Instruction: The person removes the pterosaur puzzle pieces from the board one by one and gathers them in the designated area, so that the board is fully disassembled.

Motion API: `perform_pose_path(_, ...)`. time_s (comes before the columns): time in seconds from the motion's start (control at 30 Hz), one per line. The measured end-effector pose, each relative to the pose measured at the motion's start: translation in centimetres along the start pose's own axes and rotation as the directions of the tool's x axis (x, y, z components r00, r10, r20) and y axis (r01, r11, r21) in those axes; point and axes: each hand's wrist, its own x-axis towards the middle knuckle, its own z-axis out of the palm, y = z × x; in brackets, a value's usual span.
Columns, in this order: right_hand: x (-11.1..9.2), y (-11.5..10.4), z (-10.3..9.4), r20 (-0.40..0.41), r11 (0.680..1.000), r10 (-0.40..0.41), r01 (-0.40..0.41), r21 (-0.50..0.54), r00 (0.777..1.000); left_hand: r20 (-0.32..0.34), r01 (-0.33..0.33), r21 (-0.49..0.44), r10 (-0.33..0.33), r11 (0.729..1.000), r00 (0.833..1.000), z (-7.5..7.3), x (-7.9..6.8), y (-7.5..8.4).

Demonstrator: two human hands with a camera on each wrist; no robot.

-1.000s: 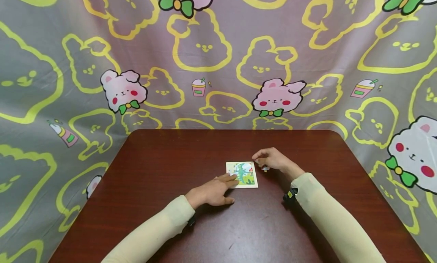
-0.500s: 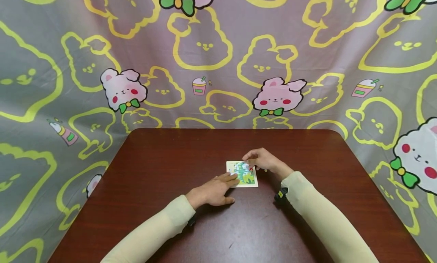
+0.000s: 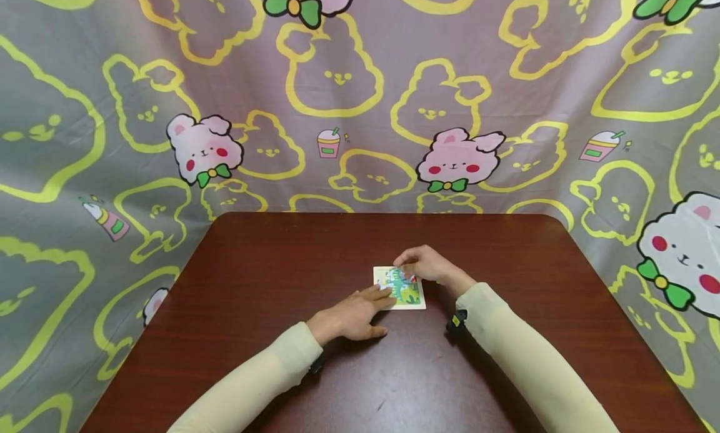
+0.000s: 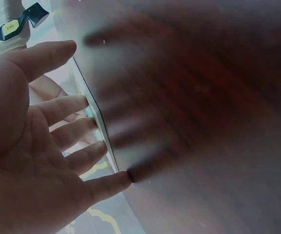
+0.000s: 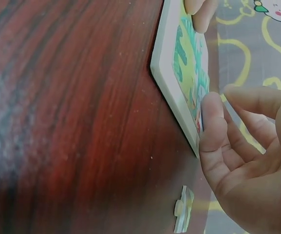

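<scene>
A square puzzle board (image 3: 417, 300) with a pale border and a green dinosaur picture lies on the table, its corner showing in the right wrist view. My left hand (image 3: 355, 314) rests across its left side with fingers stretched out; its palm and spread fingers (image 4: 63, 108) fill the left wrist view. Over the board's upper right part my right hand (image 3: 429, 265) bends its fingers and pinches a thin puzzle piece (image 5: 202, 116) close to the picture. Most of that piece hides behind the thumb and fingers.
A loose puzzle piece (image 5: 183, 209) with a knob lies on the table beside the board, below the right hand. The dark brown table (image 3: 270, 252) reaches back to a patterned curtain (image 3: 360, 95). Each wrist carries a black camera strap (image 3: 457, 321).
My right hand has moved left from beside the board to over its upper right part, bringing the puzzle piece onto the picture. The left hand has stayed in place.
</scene>
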Motion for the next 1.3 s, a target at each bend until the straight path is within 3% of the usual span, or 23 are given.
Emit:
perform_pose_path(0.47,-0.06,-0.10,0.34,-0.006,0.999,-0.003,0.003,0.045,1.000,0.008,-0.007,-0.011,0.008,1.000,1.000,-0.20,-0.09,0.07)
perform_pose_path(0.97,-0.28,-0.57,0.38,0.017,0.999,0.048,-0.048,0.011,0.999,0.000,-0.016,-0.006,0.016,1.000,1.000,-0.27,-0.21,0.28)
perform_pose_path(1.3,-0.30,-0.72,0.55,-0.037,1.000,0.016,-0.016,-0.013,0.999,0.002,-0.008,-0.008,0.008,1.000,1.000,-0.22,-0.17,0.15)
